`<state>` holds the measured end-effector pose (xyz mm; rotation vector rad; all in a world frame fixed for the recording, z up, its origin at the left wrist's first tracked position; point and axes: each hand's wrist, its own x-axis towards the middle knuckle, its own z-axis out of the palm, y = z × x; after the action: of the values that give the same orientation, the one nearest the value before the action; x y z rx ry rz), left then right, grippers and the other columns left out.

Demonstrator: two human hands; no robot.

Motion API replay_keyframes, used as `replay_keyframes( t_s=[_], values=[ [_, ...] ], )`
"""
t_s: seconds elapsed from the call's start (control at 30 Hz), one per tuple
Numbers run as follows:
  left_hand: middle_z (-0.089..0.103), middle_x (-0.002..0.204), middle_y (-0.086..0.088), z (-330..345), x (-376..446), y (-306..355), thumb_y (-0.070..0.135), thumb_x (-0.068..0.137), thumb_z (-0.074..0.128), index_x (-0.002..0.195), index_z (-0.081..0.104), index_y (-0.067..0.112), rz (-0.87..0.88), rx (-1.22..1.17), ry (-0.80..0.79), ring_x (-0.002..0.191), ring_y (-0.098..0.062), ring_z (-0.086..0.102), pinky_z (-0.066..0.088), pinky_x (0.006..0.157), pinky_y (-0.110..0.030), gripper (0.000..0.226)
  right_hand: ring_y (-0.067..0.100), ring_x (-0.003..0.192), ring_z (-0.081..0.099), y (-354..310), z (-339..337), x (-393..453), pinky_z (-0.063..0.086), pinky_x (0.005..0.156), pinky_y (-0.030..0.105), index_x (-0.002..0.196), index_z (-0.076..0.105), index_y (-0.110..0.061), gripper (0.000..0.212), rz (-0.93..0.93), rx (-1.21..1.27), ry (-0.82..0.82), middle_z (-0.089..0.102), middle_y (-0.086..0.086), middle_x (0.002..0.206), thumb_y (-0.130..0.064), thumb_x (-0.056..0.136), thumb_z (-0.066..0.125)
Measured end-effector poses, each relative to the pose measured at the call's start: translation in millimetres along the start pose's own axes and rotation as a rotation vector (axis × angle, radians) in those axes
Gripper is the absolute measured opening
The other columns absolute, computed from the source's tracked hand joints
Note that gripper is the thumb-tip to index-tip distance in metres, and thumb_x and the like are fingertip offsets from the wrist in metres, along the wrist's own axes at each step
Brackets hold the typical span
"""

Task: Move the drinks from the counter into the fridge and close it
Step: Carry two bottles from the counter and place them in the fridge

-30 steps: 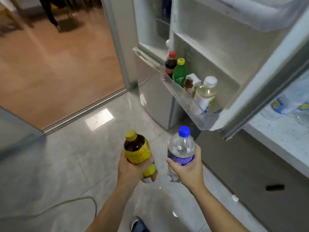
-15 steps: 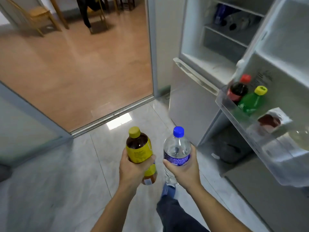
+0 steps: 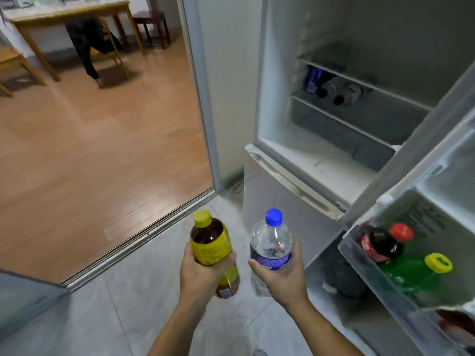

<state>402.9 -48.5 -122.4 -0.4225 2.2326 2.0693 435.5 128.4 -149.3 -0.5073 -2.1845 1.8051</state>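
Observation:
My left hand (image 3: 203, 274) grips a dark tea bottle (image 3: 211, 242) with a yellow label and yellow cap. My right hand (image 3: 281, 274) grips a clear water bottle (image 3: 271, 242) with a blue cap and purple label. Both bottles are upright in front of the open fridge (image 3: 316, 160). The fridge door (image 3: 437, 160) stands open at the right. Its lower door rack (image 3: 359, 263) holds a red-capped cola bottle (image 3: 383, 244) and a green bottle (image 3: 413, 271) with a yellow cap. Dark bottles and a blue can (image 3: 314, 79) lie on an inner shelf.
The closed lower fridge compartment (image 3: 272, 201) is just ahead of my hands. A sliding-door track (image 3: 138, 232) separates the grey tile floor from a wooden floor at left. A wooden table (image 3: 64, 15) with a seated person's legs (image 3: 90, 47) is far back.
The view has swung left and up toward the fridge interior, and I have come closer. The door rack has shifted to the right edge. Both hands still hold their bottles.

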Motion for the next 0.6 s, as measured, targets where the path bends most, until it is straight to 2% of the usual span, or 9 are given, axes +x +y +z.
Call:
replay_keyframes(
  t_s=[0.23,0.33,0.47,0.6],
  values=[
    [0.073,0.096,0.019,29,110,11,0.025,0.054,0.093,0.111,0.06,0.045,0.002,0.018,-0.239,0.082,-0.001,0.07,0.053,0.065,-0.021,0.069,-0.006,0.093,0.065,2,26,63,0.048,0.068,0.003,0.114,0.05,-0.051,0.08,0.045,-0.022,0.268,0.065,-0.028,0.106,-0.037,0.047,0.092],
    [0.074,0.096,0.017,37,155,24,0.032,0.05,0.091,0.109,0.06,0.05,0.038,0.039,-0.358,0.082,-0.004,0.071,0.055,0.064,-0.022,0.069,-0.003,0.092,0.066,-8,40,83,0.049,0.068,0.004,0.113,0.05,-0.049,0.08,0.044,-0.037,0.398,0.065,-0.026,0.105,-0.038,0.045,0.091],
    [0.073,0.099,0.016,53,202,44,0.042,0.045,0.092,0.114,0.06,0.045,0.086,0.092,-0.483,0.086,-0.008,0.071,0.058,0.068,-0.029,0.076,-0.006,0.092,0.065,-20,51,101,0.048,0.069,0.003,0.112,0.051,-0.052,0.08,0.022,-0.048,0.549,0.064,-0.028,0.106,-0.035,0.046,0.091],
    [0.073,0.099,0.018,78,232,59,0.047,0.042,0.093,0.113,0.06,0.045,0.125,0.127,-0.551,0.086,-0.005,0.071,0.058,0.069,-0.027,0.078,-0.003,0.089,0.066,-23,53,114,0.05,0.066,0.007,0.107,0.052,-0.052,0.076,0.034,-0.047,0.651,0.066,-0.025,0.102,-0.032,0.046,0.093]
  ],
)
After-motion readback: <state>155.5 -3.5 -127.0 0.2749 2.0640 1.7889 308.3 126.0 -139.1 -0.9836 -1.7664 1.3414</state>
